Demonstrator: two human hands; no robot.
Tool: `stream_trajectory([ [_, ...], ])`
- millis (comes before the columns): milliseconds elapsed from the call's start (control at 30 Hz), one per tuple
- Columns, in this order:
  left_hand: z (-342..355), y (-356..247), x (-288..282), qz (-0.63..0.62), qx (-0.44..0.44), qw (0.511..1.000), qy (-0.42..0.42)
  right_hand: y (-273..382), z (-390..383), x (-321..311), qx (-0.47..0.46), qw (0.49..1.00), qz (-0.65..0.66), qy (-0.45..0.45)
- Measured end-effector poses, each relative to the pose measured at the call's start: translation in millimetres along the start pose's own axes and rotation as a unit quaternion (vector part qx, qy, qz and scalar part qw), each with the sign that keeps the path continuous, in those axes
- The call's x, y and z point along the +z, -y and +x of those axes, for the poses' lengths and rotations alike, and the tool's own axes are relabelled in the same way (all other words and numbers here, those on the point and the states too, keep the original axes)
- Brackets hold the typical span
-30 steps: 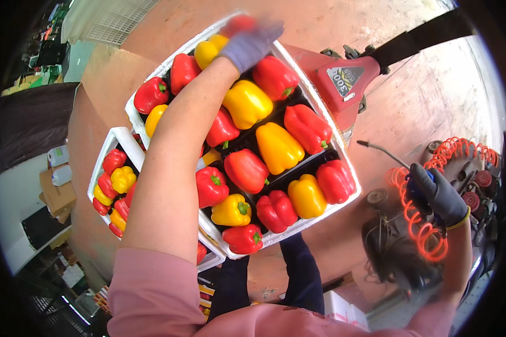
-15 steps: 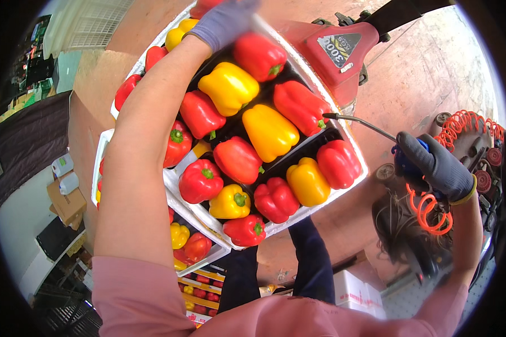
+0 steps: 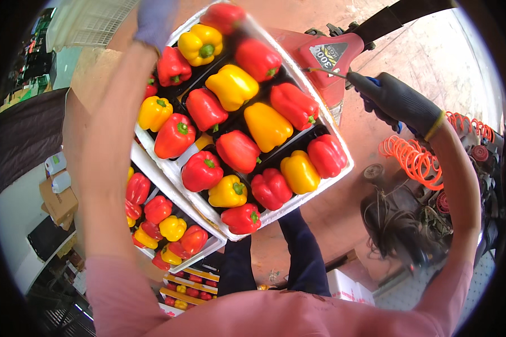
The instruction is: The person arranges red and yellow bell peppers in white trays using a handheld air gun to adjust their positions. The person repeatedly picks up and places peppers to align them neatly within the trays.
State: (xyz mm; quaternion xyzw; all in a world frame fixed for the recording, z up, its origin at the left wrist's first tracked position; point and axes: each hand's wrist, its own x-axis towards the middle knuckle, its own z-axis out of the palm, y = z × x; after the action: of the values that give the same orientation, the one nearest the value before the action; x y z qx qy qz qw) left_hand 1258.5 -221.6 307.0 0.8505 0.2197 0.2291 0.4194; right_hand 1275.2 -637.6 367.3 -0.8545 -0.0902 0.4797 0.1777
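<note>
A white foam box (image 3: pixel 310 195) full of red bell peppers (image 3: pixel 238 151) and yellow bell peppers (image 3: pixel 267 125) in black trays lies tilted before me. My right hand (image 3: pixel 402 104), in a dark glove with a yellow cuff, is closed round a blue air blow gun (image 3: pixel 370 104). The gun's thin bent nozzle reaches left over the box's upper right edge. My left hand (image 3: pixel 154 22), in a greyish-purple glove, is beyond the box's upper left corner. Motion smears its fingers, and whether it holds anything does not show.
An orange coiled hose (image 3: pixel 413 160) hangs below my right forearm. A red pallet jack (image 3: pixel 334 59) stands beyond the box. A second white box (image 3: pixel 205 254) of peppers sits lower left, with more crates (image 3: pixel 191 289) beneath. Cables and machinery (image 3: pixel 402 224) fill the right side.
My left hand has moved left, off the peppers at the box's far end. My right hand has carried the blow gun up and left. The box appears shifted slightly left and up in view.
</note>
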Motion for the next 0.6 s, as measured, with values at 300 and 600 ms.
stream_trajectory([
  [300, -254, -48, 63, 0.228, 0.114, 0.936, 0.244, 49, 20, 4, -0.064, 0.995, -0.063, 0.053],
  [600, -289, -52, 111, 0.276, 0.067, 0.930, 0.233, 69, 28, 11, 0.005, 0.994, -0.101, 0.042],
])
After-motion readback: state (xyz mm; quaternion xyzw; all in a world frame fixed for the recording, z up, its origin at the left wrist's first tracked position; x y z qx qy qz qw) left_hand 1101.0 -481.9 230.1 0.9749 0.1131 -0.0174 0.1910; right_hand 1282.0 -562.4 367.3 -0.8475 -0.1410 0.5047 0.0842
